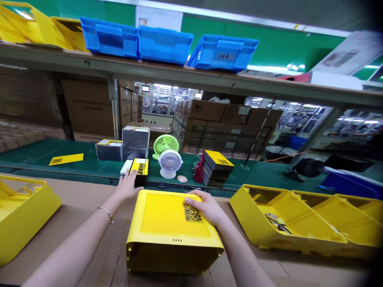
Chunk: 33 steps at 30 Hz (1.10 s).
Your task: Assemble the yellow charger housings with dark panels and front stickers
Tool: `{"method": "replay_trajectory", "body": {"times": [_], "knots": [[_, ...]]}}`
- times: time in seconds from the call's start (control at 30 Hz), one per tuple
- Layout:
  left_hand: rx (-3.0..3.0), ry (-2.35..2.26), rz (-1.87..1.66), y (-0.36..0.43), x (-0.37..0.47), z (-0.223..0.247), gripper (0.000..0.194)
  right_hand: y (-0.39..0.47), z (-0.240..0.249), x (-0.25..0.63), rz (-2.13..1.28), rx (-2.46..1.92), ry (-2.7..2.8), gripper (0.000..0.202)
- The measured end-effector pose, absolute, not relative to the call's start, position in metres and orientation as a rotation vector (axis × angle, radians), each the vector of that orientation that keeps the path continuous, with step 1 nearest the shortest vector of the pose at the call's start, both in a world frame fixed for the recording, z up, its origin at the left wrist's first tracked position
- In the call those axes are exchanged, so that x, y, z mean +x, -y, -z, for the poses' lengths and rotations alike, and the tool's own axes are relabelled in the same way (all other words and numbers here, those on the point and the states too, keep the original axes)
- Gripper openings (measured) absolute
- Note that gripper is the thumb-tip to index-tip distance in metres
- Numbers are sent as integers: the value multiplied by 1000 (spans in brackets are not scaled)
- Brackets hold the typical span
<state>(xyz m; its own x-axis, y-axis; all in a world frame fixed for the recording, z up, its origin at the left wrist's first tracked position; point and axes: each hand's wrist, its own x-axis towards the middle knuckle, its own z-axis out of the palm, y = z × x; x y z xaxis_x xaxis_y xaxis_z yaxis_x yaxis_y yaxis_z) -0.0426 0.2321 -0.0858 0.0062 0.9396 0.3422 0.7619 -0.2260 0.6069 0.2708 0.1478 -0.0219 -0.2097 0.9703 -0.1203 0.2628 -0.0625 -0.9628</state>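
Observation:
A yellow plastic housing (pixel 161 215) with a QR code and a hollow front stands in front of me on the cardboard-covered bench. My right hand (pixel 206 205) grips its far right edge, thumb on top by the code. My left hand (pixel 129 184), a bracelet on its wrist, reaches past the housing with fingers spread. Its fingertips are at a small stack of yellow cards with black print (pixel 140 166); whether they press on it I cannot tell. Beside that stack lies a white item (pixel 126 167).
More yellow housings (pixel 299 215) lie right, another (pixel 26 215) left. Behind are a white fan (pixel 170 162), a green fan (pixel 165 144), a tall stack of yellow-topped plates (pixel 218 169), red wires (pixel 199 169) and wrapped stacks (pixel 136 142). Blue bins (pixel 166 44) sit on the overhead shelf.

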Motion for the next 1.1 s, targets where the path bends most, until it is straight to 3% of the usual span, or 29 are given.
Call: {"method": "replay_trajectory", "body": {"times": [0.17,0.3,0.43,0.53,0.67,0.77,0.9,1.0,1.1], "knots": [[2087,-1790,-1122,-215,-53,98,38,-147,23,270,-1397,-1249,1465,38],[2001,-1816,-1301,-208,-63,79,17,-147,24,270,-1408,-1230,1466,36],[1788,-1832,-1636,-200,-67,42,10,-148,24,270,-1357,-1252,1501,36],[1604,-1749,-1854,-191,-63,9,17,-149,26,269,-1339,-1241,1518,37],[1281,-1277,-1998,-164,-48,-29,20,-148,27,270,-1083,-1351,1591,39],[1015,-897,-1842,-135,-33,-44,20,-139,20,272,-738,-1435,1626,37],[1053,-886,-1458,-95,-6,-44,16,-111,-5,261,-342,-1338,1687,32],[1263,-874,-1146,-65,18,-37,26,-84,-29,244,-523,-1212,1779,29],[1497,-930,-1072,-39,38,-30,45,-59,-45,226,-774,-1106,1993,22]]}}
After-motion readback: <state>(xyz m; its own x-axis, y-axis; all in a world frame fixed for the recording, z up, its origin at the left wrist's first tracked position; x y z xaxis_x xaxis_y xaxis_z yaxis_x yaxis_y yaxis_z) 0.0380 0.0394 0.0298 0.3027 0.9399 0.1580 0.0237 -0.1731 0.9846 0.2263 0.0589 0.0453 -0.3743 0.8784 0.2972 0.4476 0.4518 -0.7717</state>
